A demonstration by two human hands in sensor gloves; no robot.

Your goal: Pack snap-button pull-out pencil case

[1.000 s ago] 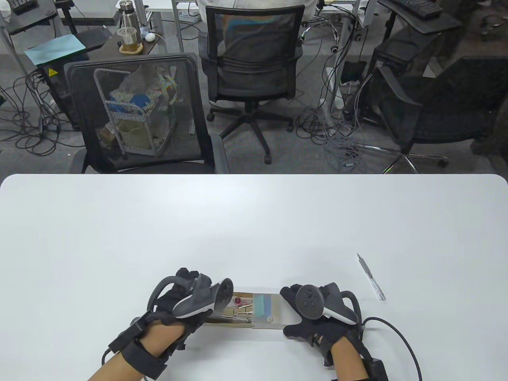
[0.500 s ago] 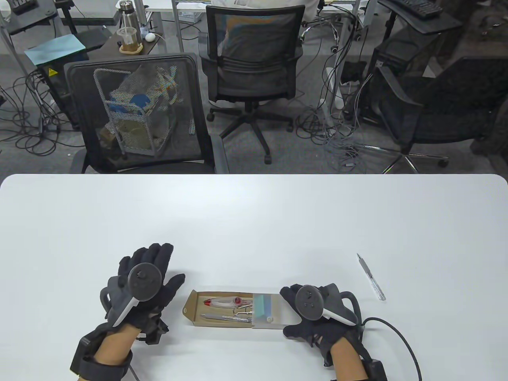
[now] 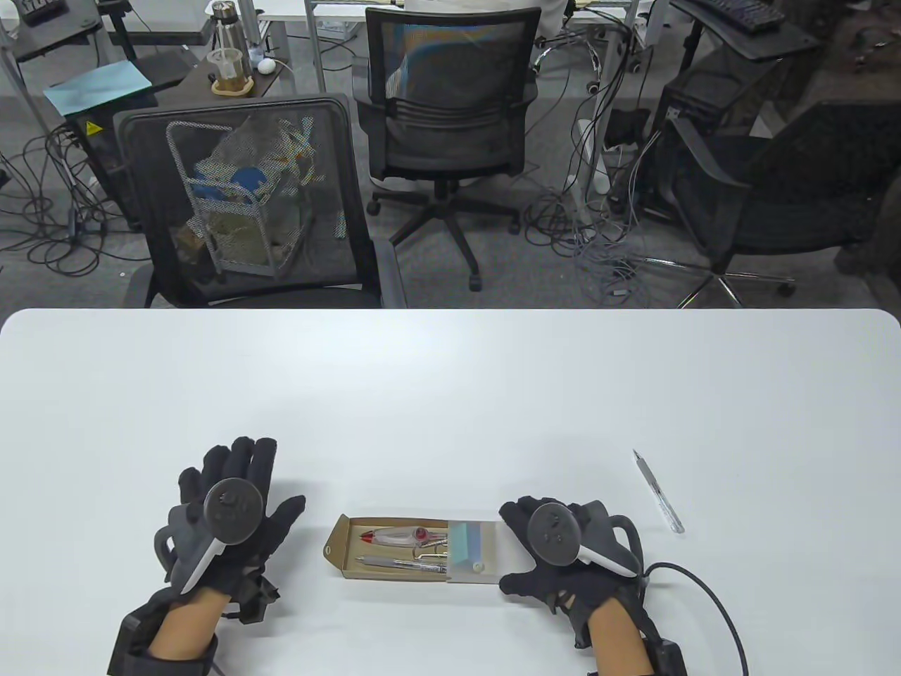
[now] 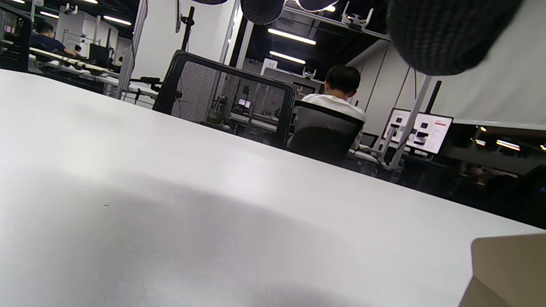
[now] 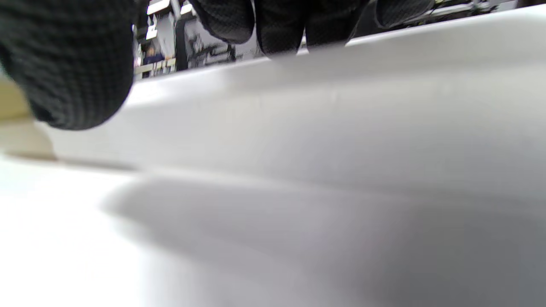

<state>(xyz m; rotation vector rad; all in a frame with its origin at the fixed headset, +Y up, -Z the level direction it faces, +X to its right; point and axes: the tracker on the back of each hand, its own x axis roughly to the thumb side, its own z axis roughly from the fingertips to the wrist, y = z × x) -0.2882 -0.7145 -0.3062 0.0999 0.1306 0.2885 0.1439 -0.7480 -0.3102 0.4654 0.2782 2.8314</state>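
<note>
Pencil case (image 3: 415,549) lies on the white tabletop (image 3: 450,394) near the front edge, between your two hands, its cardboard drawer (image 3: 387,548) pulled out to the left of the pale sleeve (image 3: 475,553). Two pens lie lengthwise in the drawer: one with a red tip and red cap detail (image 3: 401,536) at the back, a plain clear one (image 3: 401,562) in front. One more slim pen (image 3: 658,491) lies loose on the tabletop, well apart to the right, beyond your right hand. Your left hand (image 3: 232,514) is flat with fingers spread, off to the left of the drawer's open end, not touching it and holding nothing. Your right hand (image 3: 563,556) sits against the sleeve's right end, finger and thumb curled toward its back and front corners; it looks to be bracing the sleeve, though actual contact is partly hidden by the tracker. The right wrist view shows a dark fingertip (image 5: 72,72) just beside a tan corner of the case. Progress, as judged: packing is partly done, with two pens in. Left to do, likely: fetch the loose pen, lay it in, slide the drawer home and press the snap button, which cannot be made out here.
</note>
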